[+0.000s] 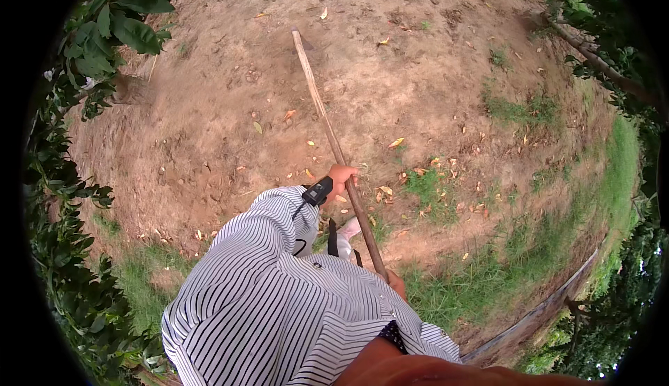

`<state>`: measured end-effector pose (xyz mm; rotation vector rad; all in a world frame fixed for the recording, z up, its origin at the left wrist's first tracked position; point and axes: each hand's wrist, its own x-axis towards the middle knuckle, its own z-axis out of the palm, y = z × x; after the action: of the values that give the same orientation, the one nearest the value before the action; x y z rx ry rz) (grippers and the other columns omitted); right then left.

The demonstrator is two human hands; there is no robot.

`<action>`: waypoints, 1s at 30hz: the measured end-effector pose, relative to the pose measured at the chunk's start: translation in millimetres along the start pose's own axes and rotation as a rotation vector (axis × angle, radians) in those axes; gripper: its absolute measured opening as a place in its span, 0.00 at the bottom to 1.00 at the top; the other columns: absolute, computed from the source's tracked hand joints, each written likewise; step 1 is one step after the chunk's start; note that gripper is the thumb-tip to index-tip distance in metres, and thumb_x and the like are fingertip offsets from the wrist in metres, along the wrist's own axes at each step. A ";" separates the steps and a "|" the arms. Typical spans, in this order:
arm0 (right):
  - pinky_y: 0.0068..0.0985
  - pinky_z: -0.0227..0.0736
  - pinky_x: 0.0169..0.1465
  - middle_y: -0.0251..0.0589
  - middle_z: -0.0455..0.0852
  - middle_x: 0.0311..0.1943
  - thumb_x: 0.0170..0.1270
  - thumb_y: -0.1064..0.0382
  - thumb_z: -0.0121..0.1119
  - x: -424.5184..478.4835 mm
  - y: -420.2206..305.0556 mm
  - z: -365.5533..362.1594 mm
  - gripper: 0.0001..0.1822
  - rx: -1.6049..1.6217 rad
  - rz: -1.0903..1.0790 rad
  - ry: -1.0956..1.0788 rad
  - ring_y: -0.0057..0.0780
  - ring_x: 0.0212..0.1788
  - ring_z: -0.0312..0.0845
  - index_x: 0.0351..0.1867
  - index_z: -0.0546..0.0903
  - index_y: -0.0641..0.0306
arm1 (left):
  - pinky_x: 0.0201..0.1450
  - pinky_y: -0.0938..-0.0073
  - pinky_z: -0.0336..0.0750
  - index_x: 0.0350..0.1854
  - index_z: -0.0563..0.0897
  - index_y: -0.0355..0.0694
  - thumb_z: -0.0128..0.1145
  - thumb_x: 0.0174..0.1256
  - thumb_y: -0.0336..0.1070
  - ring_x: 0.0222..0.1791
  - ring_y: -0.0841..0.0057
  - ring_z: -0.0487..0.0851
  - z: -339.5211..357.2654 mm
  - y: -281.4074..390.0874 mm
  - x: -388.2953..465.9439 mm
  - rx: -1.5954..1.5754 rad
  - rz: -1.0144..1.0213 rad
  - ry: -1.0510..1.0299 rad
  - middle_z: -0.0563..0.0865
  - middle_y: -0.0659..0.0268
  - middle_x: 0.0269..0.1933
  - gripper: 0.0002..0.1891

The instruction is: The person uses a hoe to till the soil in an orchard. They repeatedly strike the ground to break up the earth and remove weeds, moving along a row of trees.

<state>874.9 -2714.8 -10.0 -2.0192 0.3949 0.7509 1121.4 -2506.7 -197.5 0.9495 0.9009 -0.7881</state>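
A long wooden-handled tool (319,98), which looks like a hoe, slants across the middle of the view. Its dark head (304,46) rests at the soil at the far end, blurred and partly hidden behind the handle. My left hand (342,176) wraps the handle around its lower middle, with a black device strapped at the wrist (318,191). Close to my waist, my right hand (396,284) grips the near end, partly covered by the striped shirt (272,292). Below the handle, part of one foot (349,228) shows.
Bare brown soil (219,104) with scattered dry leaves spreads ahead. Grass patches (460,292) grow to the right and at lower left. Leafy branches (130,15) hang at upper left, another branch (601,57) at upper right. A thin pale edging or pipe (538,310) runs at lower right.
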 end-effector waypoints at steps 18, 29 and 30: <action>0.36 0.68 0.30 0.53 0.78 0.19 0.59 0.51 0.55 192.2 -69.3 33.5 0.20 -0.095 -0.248 0.141 0.46 0.25 0.76 0.29 0.77 0.71 | 0.22 0.63 0.79 0.36 0.71 0.27 0.57 0.50 0.25 0.22 0.65 0.82 24.6 29.6 -15.4 0.342 0.318 0.031 0.79 0.56 0.26 0.12; 0.30 0.68 0.30 0.49 0.77 0.22 0.62 0.53 0.54 -31.8 33.5 -1.1 0.16 0.074 0.037 0.016 0.30 0.25 0.74 0.34 0.76 0.68 | 0.21 0.64 0.74 0.26 0.74 0.33 0.57 0.52 0.27 0.17 0.69 0.75 18.8 -38.5 5.5 -0.097 0.010 0.023 0.76 0.61 0.19 0.05; 0.29 0.68 0.30 0.49 0.77 0.21 0.62 0.53 0.54 -29.8 27.2 2.5 0.17 0.104 0.012 0.035 0.29 0.25 0.74 0.34 0.76 0.68 | 0.21 0.64 0.74 0.25 0.74 0.33 0.56 0.52 0.27 0.17 0.69 0.75 22.3 -27.2 3.0 -0.068 0.035 0.022 0.75 0.61 0.19 0.05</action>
<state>836.6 -2727.5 -9.5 -1.9359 0.4576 0.6886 1105.5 -2537.7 -202.5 0.9138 0.9226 -0.7139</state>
